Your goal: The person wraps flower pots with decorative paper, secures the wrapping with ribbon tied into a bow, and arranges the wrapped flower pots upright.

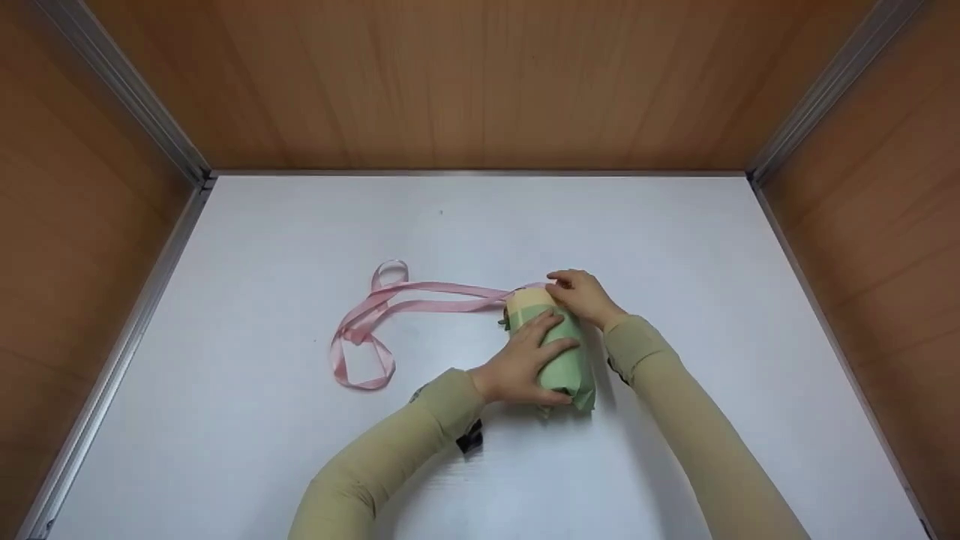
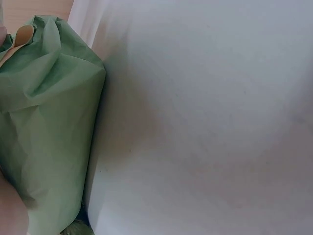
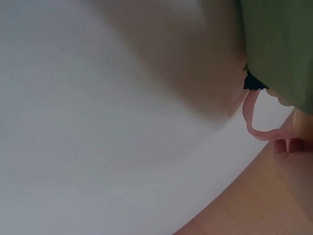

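A roll-shaped bundle wrapped in green paper (image 1: 566,371), with a cream strip at its far end, lies on the white table. My left hand (image 1: 521,367) rests across its top, fingers spread and fairly straight. Gathered, creased paper (image 2: 46,54) shows at one end in the left wrist view. At the far end, my right hand (image 1: 585,296) pinches a pink ribbon (image 3: 249,112), which forms a small loop beside the bundle's edge. The ribbon's long double length (image 1: 442,296) trails left across the table. A dark, jagged bit (image 3: 254,82) pokes out from the wrapping there.
Loose coils of the ribbon (image 1: 364,334) lie left of the bundle. The white table (image 1: 262,262) is enclosed by wood-grain panels (image 1: 480,90) at the back and both sides, with metal rails (image 1: 124,349) along the edges. A black piece (image 1: 470,437) shows beneath the left sleeve.
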Available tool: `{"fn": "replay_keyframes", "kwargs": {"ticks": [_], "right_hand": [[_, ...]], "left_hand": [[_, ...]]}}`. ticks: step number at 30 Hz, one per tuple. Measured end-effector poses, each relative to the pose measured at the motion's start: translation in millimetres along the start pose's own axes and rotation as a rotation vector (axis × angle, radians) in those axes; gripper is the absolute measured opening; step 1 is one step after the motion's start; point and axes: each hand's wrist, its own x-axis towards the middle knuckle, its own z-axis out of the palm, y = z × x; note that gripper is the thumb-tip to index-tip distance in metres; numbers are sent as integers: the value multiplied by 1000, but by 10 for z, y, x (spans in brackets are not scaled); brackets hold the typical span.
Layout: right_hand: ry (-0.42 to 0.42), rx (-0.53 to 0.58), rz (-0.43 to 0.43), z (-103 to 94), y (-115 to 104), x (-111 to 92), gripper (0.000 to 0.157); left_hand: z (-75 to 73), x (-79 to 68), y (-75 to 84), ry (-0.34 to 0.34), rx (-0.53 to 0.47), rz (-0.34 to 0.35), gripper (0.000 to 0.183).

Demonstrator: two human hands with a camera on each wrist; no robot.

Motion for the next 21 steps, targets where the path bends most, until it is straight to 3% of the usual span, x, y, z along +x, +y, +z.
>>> {"fn": "replay_keyframes", "kwargs": {"ticks": [4,9,12,18,21], "right_hand": [[42,-20,-10,8,-5,6,31],[210,-19,-136,-47,-23,-4,22],[268,17,-175,-149,1,-37,22],[174,154,-90,-538,249,-188,32],[156,144,-36,-778,448,-301,34]], "left_hand": [[5,-5,-3,5,11,-2,79],[-7,3,4,9,-5,-10,80],[-16,11,11,11,-20,-16,80],[-6,14,15,-3,-25,-20,80],[3,14,8,1,-27,-19,79]]}}
